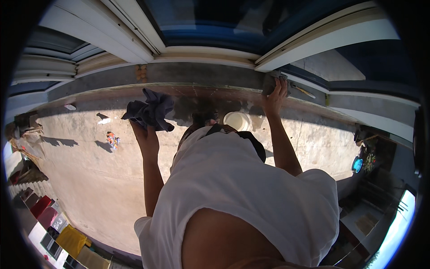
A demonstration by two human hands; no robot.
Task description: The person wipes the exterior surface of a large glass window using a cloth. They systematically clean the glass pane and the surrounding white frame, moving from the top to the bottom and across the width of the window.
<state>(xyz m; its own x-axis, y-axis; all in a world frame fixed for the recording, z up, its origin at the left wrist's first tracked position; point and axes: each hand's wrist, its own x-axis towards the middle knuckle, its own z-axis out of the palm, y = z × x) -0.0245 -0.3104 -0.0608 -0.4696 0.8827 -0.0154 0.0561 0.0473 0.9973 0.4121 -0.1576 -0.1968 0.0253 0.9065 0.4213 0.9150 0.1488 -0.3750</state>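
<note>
My left hand (145, 136) holds up a crumpled dark grey-blue cloth (149, 109), which hangs over the fingers out in front of the window ledge. Over on the other side, my right hand (276, 94) presses a grey cloth (269, 82) onto the concrete window ledge (208, 71), close under the corner of the white window frame (273, 62). A brush with a pale handle (304, 90) lies on the ledge just right of that hand. Dark glass (215, 27) fills the frame above the ledge.
A white bucket (237, 121) stands on the concrete ground (97, 171) below, beside a wet patch. Several small brownish round things (141, 72) sit on the ledge at left. A colourful wrapper (113, 140) lies on the ground; a blue basin (357, 165) is at far right.
</note>
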